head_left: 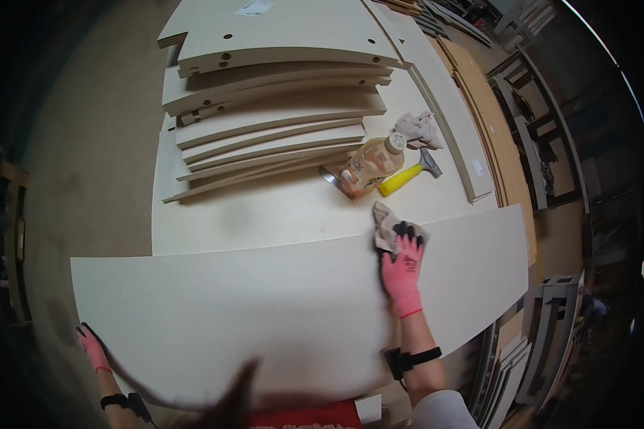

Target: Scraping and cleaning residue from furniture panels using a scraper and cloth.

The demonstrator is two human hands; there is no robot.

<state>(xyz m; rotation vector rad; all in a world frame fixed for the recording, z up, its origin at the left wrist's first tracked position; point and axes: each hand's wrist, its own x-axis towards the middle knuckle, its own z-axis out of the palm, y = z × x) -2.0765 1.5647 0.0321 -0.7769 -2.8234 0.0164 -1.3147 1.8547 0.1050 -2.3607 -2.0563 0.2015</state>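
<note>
A long white panel [279, 300] lies across the near side of the work surface. My right hand [404, 268], in a pink glove with dark fingertips, presses a crumpled pale rag [386, 222] against the panel near its far edge. The rag is partly hidden under the fingers. At the panel's left end, my left hand [91, 349], gloved the same way, grips the edge; some of its fingers are out of sight. Beyond the rag are a clear bottle [371, 168] with a white cap and a yellow-handled scraper [401, 180].
Several white boards [272, 132] are stacked at the far left of the white work surface [250, 222]. A second cloth [418, 130] sits behind the bottle, and a metal blade [334, 180] shows beside it. Brown boards [479, 107] line the right side, near grey racks [544, 136].
</note>
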